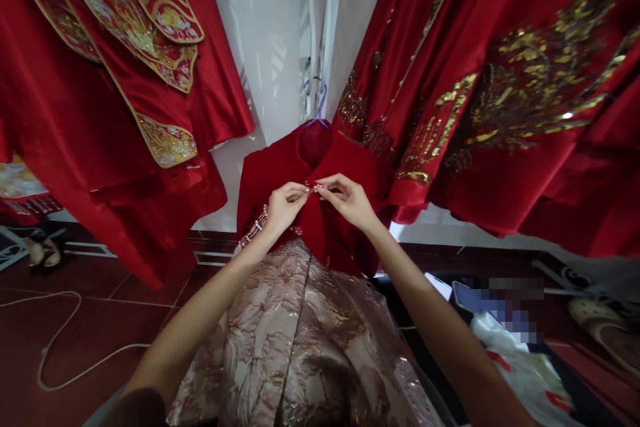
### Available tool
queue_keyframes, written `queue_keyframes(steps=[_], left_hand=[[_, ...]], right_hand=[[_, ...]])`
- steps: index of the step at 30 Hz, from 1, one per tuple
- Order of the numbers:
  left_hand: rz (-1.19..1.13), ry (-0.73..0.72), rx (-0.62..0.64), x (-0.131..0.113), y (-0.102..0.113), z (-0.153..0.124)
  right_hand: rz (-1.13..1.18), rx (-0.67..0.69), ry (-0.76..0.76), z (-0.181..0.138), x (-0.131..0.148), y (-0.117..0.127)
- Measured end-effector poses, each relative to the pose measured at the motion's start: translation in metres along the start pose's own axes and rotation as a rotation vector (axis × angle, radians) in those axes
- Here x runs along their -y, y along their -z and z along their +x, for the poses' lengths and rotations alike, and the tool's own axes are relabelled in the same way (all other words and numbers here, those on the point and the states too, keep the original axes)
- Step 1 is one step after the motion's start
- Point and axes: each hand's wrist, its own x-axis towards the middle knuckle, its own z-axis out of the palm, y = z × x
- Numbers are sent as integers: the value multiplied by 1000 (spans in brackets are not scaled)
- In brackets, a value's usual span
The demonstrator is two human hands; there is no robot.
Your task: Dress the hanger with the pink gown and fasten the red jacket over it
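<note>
A dark red jacket [260,174] with a stand collar hangs on a thin purple hanger [321,107]. At its front opening, just below the collar, my left hand [287,206] and my right hand [349,202] meet, fingertips almost touching. Both are closed in a pinch on a small red and pale beaded fastener [314,187]; the fingers partly cover it. Strings of pale beads [257,224] dangle along the jacket's left side by my left wrist. Below the jacket spreads a shiny pinkish-gold brocade skirt [265,320] with a floral pattern.
Red embroidered garments [165,74] hang at the left, and red gowns with gold sequins [545,67] at the right. A white cable [75,327] lies on the dark tiled floor beside heeled shoes [45,252]. A phone [470,297] and a plastic bag [535,374] are at lower right.
</note>
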Motion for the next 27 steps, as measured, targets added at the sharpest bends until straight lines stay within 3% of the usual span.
queue_keyframes(steps=[8, 16, 27], left_hand=[[229, -165, 75, -14, 4, -2], [464, -281, 249, -39, 11, 6], [523, -349, 350, -42, 12, 16]], right_hand=[[-131, -58, 36, 0, 3, -3], [-164, -182, 68, -6, 8, -6], [-178, -145, 80, -8, 5, -6]])
